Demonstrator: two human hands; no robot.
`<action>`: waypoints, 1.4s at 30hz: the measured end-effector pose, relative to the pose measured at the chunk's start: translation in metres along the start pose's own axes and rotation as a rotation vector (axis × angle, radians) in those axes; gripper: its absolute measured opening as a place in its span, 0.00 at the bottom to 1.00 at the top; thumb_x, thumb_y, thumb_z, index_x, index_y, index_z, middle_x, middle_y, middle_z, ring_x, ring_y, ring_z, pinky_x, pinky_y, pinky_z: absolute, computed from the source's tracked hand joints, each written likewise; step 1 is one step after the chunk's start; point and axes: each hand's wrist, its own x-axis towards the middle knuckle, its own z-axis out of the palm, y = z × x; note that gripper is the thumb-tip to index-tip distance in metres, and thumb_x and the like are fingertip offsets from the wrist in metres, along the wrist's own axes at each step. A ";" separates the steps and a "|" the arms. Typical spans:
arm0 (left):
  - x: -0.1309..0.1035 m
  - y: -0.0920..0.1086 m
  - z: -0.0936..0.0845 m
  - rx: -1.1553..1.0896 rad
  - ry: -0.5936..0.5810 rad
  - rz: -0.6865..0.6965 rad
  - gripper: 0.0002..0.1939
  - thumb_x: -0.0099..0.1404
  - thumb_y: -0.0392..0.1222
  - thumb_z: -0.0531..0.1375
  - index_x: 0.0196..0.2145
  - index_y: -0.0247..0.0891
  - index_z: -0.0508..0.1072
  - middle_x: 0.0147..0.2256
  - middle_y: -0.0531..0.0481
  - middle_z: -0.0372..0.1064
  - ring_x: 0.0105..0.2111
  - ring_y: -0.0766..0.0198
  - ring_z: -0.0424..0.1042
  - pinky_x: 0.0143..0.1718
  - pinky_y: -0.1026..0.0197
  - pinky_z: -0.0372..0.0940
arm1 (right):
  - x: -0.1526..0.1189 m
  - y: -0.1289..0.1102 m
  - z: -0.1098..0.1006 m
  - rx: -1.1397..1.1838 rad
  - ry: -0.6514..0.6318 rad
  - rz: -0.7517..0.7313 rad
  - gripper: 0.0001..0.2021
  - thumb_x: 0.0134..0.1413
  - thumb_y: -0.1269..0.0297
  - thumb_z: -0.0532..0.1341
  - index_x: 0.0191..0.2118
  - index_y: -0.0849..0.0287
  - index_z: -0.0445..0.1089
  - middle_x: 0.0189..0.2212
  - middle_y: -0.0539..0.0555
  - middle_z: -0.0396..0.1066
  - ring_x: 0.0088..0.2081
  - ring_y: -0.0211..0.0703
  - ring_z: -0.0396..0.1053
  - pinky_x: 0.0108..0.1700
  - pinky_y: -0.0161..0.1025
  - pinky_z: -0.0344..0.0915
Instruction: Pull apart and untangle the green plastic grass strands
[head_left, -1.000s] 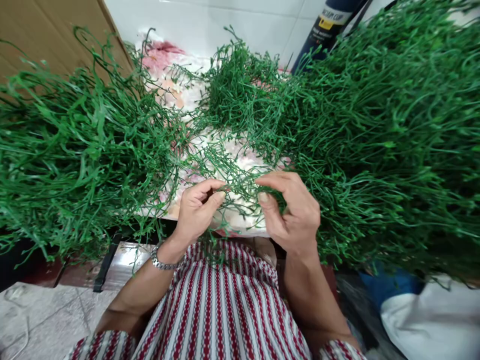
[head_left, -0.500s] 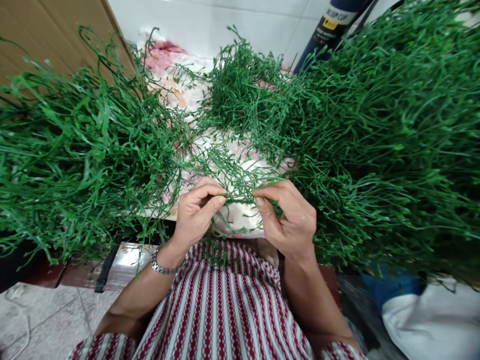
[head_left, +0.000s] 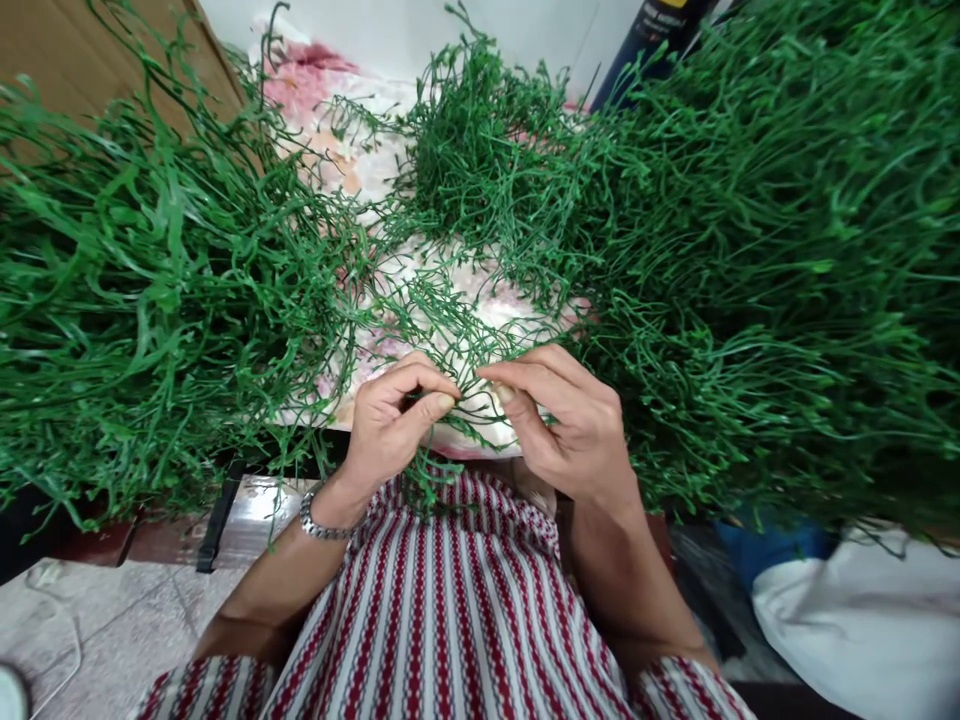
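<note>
My left hand [head_left: 397,415] pinches thin green stems [head_left: 439,415] between thumb and forefinger, and some hang below it toward my lap. Close on its right is my right hand [head_left: 566,420], its forefinger stretched past the thumb with a small gap between the tips. I see nothing held in that gap; loose stems lie just under the fingertips. Several thin forked sprigs [head_left: 450,325] spread over the floral cloth [head_left: 375,160] in front of both hands. Whether the greenery is real or artificial I cannot make out.
Big heaps of green stems stand at left [head_left: 172,290] and right [head_left: 780,260], with a smaller clump [head_left: 480,150] at the back. A cardboard box [head_left: 37,60] is behind the left heap. A dark blue cylinder [head_left: 637,60] leans near the white wall [head_left: 420,40].
My right hand has moved left toward my left hand, and its pinch on a stem has loosened. My left hand keeps its pinch. The view has shifted slightly.
</note>
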 end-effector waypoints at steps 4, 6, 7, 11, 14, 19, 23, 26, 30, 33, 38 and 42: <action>0.000 -0.002 0.001 -0.155 0.016 -0.041 0.01 0.55 0.36 0.62 0.27 0.37 0.75 0.25 0.52 0.64 0.28 0.67 0.62 0.30 0.64 0.55 | 0.000 0.000 -0.001 0.034 -0.005 -0.043 0.09 0.51 0.72 0.58 0.40 0.61 0.68 0.32 0.54 0.70 0.34 0.41 0.66 0.38 0.41 0.64; 0.000 -0.002 0.002 -0.216 0.007 -0.074 0.01 0.55 0.35 0.62 0.27 0.37 0.75 0.25 0.52 0.64 0.28 0.67 0.62 0.29 0.64 0.55 | 0.000 0.000 -0.001 -0.010 -0.081 -0.070 0.08 0.51 0.70 0.59 0.40 0.61 0.67 0.34 0.55 0.69 0.37 0.42 0.65 0.40 0.42 0.63; -0.001 -0.002 0.002 -0.236 0.001 -0.085 0.01 0.54 0.35 0.62 0.27 0.37 0.76 0.25 0.52 0.64 0.27 0.68 0.62 0.29 0.64 0.55 | 0.000 0.000 0.000 -0.052 -0.132 -0.076 0.08 0.51 0.69 0.59 0.39 0.60 0.68 0.35 0.55 0.69 0.38 0.43 0.65 0.41 0.43 0.62; -0.002 -0.002 0.003 -0.308 -0.028 -0.121 0.01 0.53 0.35 0.63 0.26 0.37 0.76 0.24 0.52 0.64 0.27 0.68 0.62 0.28 0.65 0.55 | -0.002 0.004 0.005 -0.166 -0.244 -0.071 0.08 0.54 0.67 0.57 0.40 0.60 0.68 0.39 0.57 0.67 0.40 0.44 0.62 0.42 0.45 0.60; -0.001 -0.004 0.002 -0.377 -0.056 -0.156 0.01 0.53 0.36 0.63 0.25 0.37 0.76 0.23 0.52 0.63 0.26 0.69 0.61 0.26 0.65 0.55 | -0.004 0.008 0.010 -0.156 -0.236 -0.093 0.08 0.55 0.64 0.57 0.39 0.60 0.68 0.38 0.56 0.67 0.39 0.43 0.61 0.41 0.44 0.59; -0.002 -0.001 -0.001 -0.242 -0.016 -0.119 0.02 0.55 0.37 0.62 0.27 0.37 0.75 0.24 0.53 0.63 0.25 0.69 0.61 0.26 0.65 0.54 | -0.009 0.014 0.010 -0.162 -0.197 -0.125 0.07 0.56 0.64 0.56 0.36 0.60 0.69 0.32 0.54 0.68 0.34 0.40 0.60 0.38 0.41 0.57; -0.002 0.007 -0.006 0.075 -0.099 -0.002 0.05 0.58 0.35 0.59 0.31 0.38 0.75 0.25 0.52 0.67 0.27 0.68 0.64 0.29 0.65 0.58 | -0.010 0.015 0.004 -0.184 -0.222 -0.136 0.07 0.56 0.66 0.56 0.37 0.61 0.70 0.30 0.54 0.68 0.33 0.40 0.60 0.37 0.41 0.57; -0.001 0.010 -0.008 0.202 -0.191 0.058 0.06 0.59 0.35 0.58 0.32 0.38 0.76 0.26 0.52 0.68 0.28 0.67 0.65 0.29 0.64 0.60 | -0.009 0.015 0.001 -0.155 -0.244 -0.139 0.07 0.56 0.68 0.55 0.37 0.62 0.69 0.29 0.54 0.68 0.32 0.40 0.59 0.36 0.40 0.57; 0.000 0.007 -0.006 0.244 -0.218 0.110 0.03 0.58 0.35 0.60 0.30 0.37 0.75 0.24 0.52 0.66 0.26 0.69 0.64 0.27 0.65 0.59 | -0.007 0.014 0.001 -0.064 -0.262 -0.138 0.06 0.56 0.69 0.54 0.35 0.63 0.68 0.28 0.54 0.67 0.31 0.39 0.60 0.36 0.40 0.56; -0.001 0.005 -0.002 0.285 -0.155 0.182 0.03 0.57 0.34 0.60 0.31 0.36 0.74 0.26 0.51 0.65 0.29 0.67 0.65 0.30 0.63 0.60 | -0.006 0.014 0.002 0.036 -0.265 -0.122 0.07 0.57 0.68 0.53 0.34 0.63 0.67 0.27 0.54 0.66 0.31 0.39 0.60 0.37 0.40 0.57; -0.001 0.007 0.001 0.327 -0.141 0.268 0.05 0.58 0.33 0.59 0.33 0.37 0.74 0.34 0.47 0.68 0.37 0.63 0.67 0.39 0.58 0.62 | -0.004 0.015 0.003 0.265 -0.305 -0.088 0.10 0.60 0.66 0.50 0.30 0.62 0.64 0.24 0.52 0.64 0.29 0.37 0.60 0.35 0.37 0.59; 0.000 0.006 0.000 0.229 -0.187 0.297 0.04 0.57 0.33 0.59 0.32 0.37 0.73 0.34 0.46 0.70 0.39 0.60 0.67 0.43 0.53 0.61 | -0.006 0.012 0.007 0.319 -0.245 0.001 0.09 0.59 0.65 0.51 0.31 0.62 0.64 0.25 0.51 0.64 0.29 0.36 0.62 0.34 0.35 0.60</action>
